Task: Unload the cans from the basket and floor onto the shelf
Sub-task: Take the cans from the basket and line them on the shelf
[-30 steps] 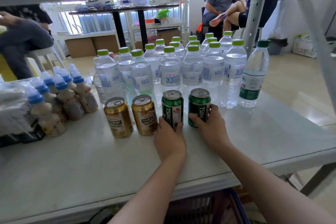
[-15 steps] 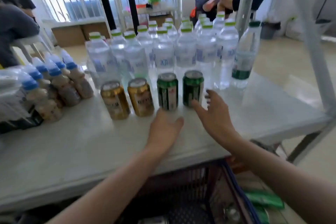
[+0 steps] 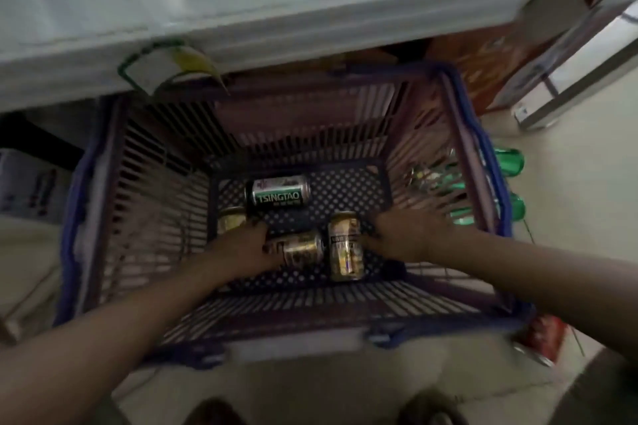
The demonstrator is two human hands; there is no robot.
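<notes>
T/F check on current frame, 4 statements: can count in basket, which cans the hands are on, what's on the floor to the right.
1. The basket holds only green cans. False: one green Tsingtao can, three gold ones.
2. The left hand is at a lying gold can. True.
3. The right hand is on the Tsingtao can. False: it is beside another gold can.
4. Green cans lie on the floor outside the basket's right wall. True.
</notes>
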